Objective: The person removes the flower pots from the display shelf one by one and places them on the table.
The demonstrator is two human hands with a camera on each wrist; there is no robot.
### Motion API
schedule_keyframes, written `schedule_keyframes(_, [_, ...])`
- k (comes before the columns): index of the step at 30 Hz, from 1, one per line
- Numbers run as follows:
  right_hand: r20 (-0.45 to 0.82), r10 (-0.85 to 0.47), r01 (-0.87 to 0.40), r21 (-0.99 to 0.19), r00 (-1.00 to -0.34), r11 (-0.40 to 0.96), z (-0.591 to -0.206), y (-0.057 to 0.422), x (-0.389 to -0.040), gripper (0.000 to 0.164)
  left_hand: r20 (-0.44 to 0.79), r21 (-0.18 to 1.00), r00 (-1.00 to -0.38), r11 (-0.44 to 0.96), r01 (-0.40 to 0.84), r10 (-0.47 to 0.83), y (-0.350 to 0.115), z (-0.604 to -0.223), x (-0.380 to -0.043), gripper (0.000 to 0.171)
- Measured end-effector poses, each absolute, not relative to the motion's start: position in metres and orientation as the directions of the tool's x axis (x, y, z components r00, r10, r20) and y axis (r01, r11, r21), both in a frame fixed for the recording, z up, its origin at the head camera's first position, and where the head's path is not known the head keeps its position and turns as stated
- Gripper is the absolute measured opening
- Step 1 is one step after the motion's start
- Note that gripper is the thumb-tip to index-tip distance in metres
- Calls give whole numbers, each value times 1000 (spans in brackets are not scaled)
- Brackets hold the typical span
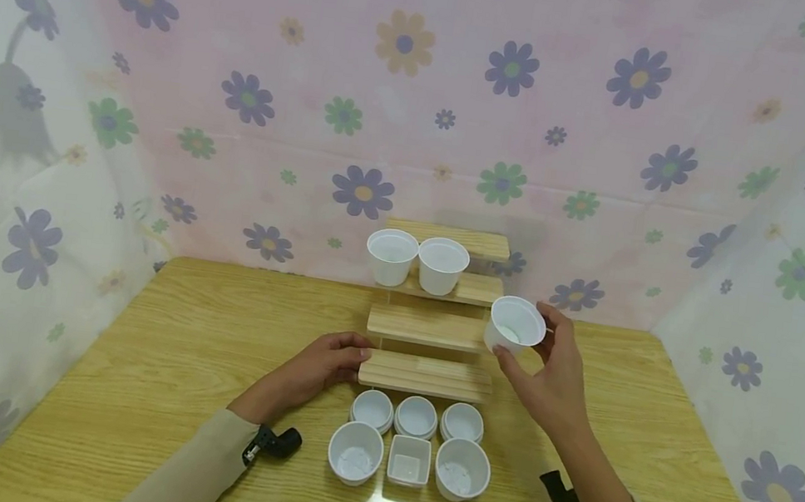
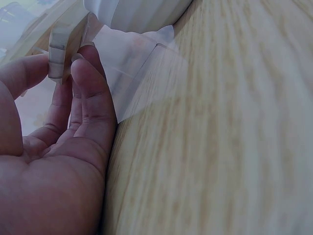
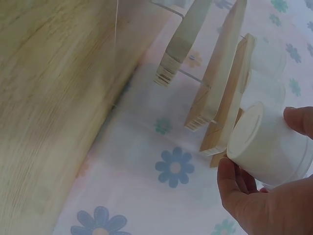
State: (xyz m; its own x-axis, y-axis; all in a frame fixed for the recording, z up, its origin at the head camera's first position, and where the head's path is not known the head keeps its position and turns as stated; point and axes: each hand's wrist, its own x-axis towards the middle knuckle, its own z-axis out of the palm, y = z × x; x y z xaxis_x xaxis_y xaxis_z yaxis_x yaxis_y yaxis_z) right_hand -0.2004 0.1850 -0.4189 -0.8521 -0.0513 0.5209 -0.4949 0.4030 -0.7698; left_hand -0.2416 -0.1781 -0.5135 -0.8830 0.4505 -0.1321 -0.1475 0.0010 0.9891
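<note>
A tiered rack of wooden planks (image 1: 431, 328) on clear supports stands near the table's back edge. My left hand (image 1: 318, 368) grips the left end of its lowest plank (image 1: 425, 375), thumb on one side and fingers on the other, as the plank end (image 2: 59, 51) in the left wrist view shows. My right hand (image 1: 551, 378) holds a white round plastic cup (image 1: 517, 324) off the rack's right side, its base (image 3: 247, 129) facing the planks in the right wrist view. Two similar cups, a left one (image 1: 392, 256) and a right one (image 1: 442, 266), stand side by side on an upper plank.
Before the rack sit three small white round bowls (image 1: 416, 417). Closer in are a left cup (image 1: 355, 453), a square container (image 1: 410, 461) and a right cup (image 1: 462, 469). A flower-printed cloth (image 1: 445, 147) hangs behind the wooden table (image 1: 212, 328).
</note>
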Motion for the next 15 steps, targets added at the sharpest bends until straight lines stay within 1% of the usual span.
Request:
schedule_keyframes(9, [496, -76, -475, -761, -865, 441, -425, 188, -191, 82, -125, 989, -882, -14, -147, 455, -178, -514, -243, 39])
schedule_keyframes(15, [488, -99, -473, -745, -867, 470, -428, 191, -185, 84, -126, 988, -887, -25, -153, 444, -178, -512, -241, 39])
